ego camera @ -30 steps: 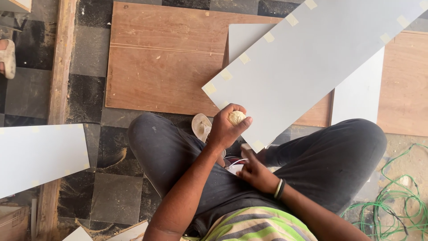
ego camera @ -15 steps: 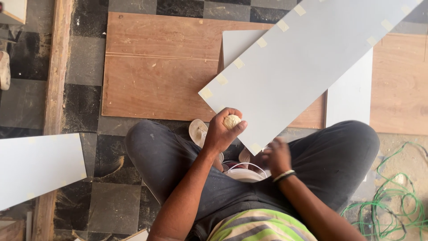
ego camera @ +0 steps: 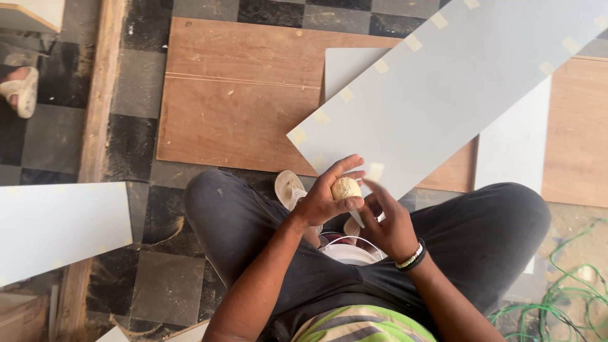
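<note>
My left hand (ego camera: 326, 197) grips a small cream-coloured ball of putty (ego camera: 346, 188) just below the near end of a long pale grey board (ego camera: 456, 95). That board slopes up to the right and has small tan patches along both edges. My right hand (ego camera: 387, 218), with a beaded bracelet at the wrist, has its fingers up against the ball and the board's corner. Whether it pinches anything is hidden. A white bucket (ego camera: 347, 251) with a wire handle sits between my legs, mostly covered by my arms.
A brown plywood sheet (ego camera: 234, 101) lies flat on the checkered tile floor, with white panels (ego camera: 516, 142) on it. Another white board (ego camera: 57, 228) lies at the left beside a wooden strip (ego camera: 101, 95). Green wire (ego camera: 563, 297) is coiled at the right. Another person's sandalled foot (ego camera: 19, 88) shows far left.
My right hand rose from the bucket between my legs up to the ball in my left hand. The left hand kept hold of the ball at the board's end.
</note>
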